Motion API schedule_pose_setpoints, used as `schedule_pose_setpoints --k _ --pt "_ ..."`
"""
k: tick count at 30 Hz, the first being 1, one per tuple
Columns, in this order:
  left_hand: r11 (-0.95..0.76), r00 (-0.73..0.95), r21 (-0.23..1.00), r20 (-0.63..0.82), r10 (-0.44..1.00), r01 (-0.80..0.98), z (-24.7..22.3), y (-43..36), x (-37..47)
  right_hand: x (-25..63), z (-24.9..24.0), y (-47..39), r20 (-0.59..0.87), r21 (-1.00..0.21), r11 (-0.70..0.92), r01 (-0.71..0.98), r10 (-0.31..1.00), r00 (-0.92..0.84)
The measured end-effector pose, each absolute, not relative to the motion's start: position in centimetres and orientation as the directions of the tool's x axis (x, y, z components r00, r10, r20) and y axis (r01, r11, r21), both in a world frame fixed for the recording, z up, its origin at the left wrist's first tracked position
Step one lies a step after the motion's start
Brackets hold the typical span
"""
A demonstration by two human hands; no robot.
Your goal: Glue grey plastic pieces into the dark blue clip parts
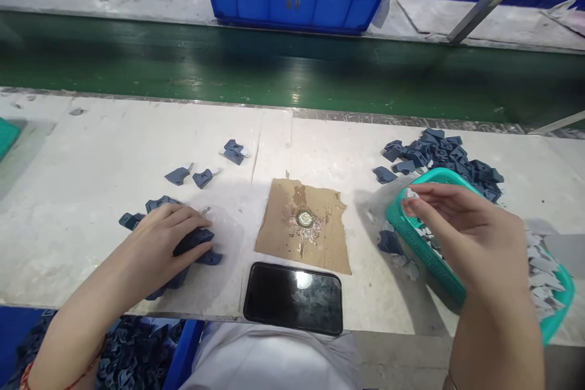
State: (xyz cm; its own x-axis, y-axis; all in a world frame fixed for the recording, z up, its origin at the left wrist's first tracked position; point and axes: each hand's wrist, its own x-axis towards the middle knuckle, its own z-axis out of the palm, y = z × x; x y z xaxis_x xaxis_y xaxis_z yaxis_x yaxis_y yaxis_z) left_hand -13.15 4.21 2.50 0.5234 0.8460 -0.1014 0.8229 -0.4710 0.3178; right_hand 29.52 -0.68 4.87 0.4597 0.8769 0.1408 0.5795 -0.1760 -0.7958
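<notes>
My left hand rests over several dark blue plastic parts on the white table, its fingers curled around some of them. Above the teal basket, my right hand pinches a small whitish piece between thumb and fingertips. More pale pieces lie in that basket. Between the hands sits a torn brown cardboard piece with a small round, wet-looking item on it. A few blue parts with pale tabs lie beyond my left hand.
A black phone lies at the table's front edge. Dark blue parts are heaped behind the basket. Past the table run a green belt and a big blue crate. Below left is a blue bin of dark parts.
</notes>
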Motion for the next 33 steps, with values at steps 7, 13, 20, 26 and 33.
schedule_pose_setpoints --k 7,13,20,26,33 --pt "-0.490 0.557 0.386 -0.078 0.827 0.782 3.2 5.1 -13.4 24.2 3.7 0.6 -0.027 -1.000 -0.027 0.008 0.997 0.070" --pt "-0.328 0.352 0.554 0.067 0.934 0.765 3.9 4.0 -12.1 22.3 1.7 1.6 -0.160 -0.983 -0.157 -0.097 0.987 0.030" --pt "0.125 0.186 0.959 -0.176 0.967 0.255 5.1 2.1 -8.0 21.8 0.7 1.2 -0.120 -0.989 -0.125 0.083 0.991 0.056" --pt "0.332 0.322 0.943 -0.319 0.891 0.016 3.1 1.5 -4.9 21.3 1.1 0.7 0.000 -0.908 -0.021 0.418 0.999 0.050" --pt "0.337 0.210 0.936 -0.352 0.912 0.107 2.1 0.7 -2.1 20.9 0.7 1.2 0.236 -0.634 0.325 0.702 0.946 -0.224"
